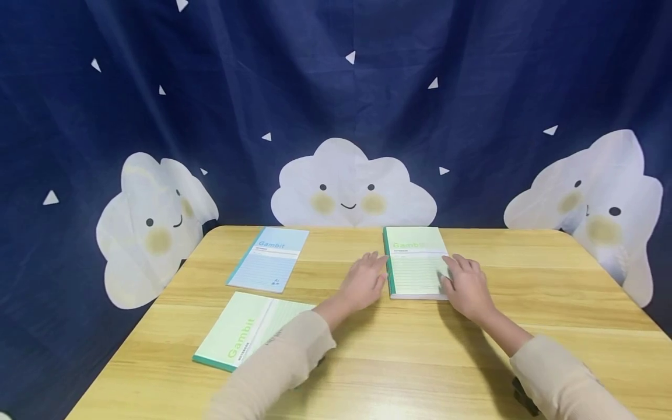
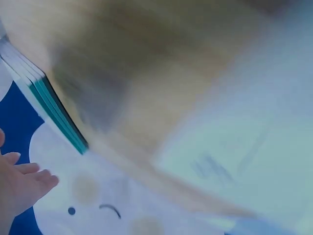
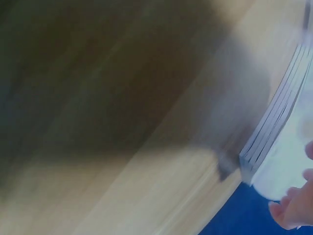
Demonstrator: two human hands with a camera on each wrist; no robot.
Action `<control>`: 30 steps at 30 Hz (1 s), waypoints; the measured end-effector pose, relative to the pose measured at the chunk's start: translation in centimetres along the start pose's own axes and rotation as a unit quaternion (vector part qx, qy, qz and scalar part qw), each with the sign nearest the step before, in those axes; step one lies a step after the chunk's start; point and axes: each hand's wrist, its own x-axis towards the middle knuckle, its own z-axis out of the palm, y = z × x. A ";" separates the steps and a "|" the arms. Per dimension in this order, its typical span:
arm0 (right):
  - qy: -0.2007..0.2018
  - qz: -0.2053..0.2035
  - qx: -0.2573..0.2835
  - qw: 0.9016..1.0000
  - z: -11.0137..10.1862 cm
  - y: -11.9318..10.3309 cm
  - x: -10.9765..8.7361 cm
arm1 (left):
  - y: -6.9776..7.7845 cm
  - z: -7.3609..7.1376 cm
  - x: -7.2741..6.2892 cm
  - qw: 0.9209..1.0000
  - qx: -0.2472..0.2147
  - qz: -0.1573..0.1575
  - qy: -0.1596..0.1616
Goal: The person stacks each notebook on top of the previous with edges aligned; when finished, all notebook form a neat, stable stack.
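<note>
A stack of pale green notebooks (image 1: 417, 277) lies toward the back of the table, its green spines on the left side. In the left wrist view several layers of spine (image 2: 57, 115) show. My left hand (image 1: 363, 281) is at the spine side, fingertips right at the edge and fingers loosely extended. On the opposite side my right hand (image 1: 466, 287) has its fingertips at the stack's right edge, with the fingers relaxed and slightly bent. In the right wrist view the stacked page edges (image 3: 274, 117) show beside the fingers of the right hand (image 3: 296, 205).
A blue notebook (image 1: 270, 259) lies at the back left of the wooden table (image 1: 399, 361). In front of it another green notebook (image 1: 236, 329) lies turned sideways, partly covered by my left sleeve. Behind the table hangs a dark blue curtain (image 1: 315, 99) with cloud prints.
</note>
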 end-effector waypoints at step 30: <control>-0.148 -0.260 -0.033 0.954 5.3 -11.1 -5.6 | -11.8 -2.5 -14.3 0.999 0.016 -0.015 0.041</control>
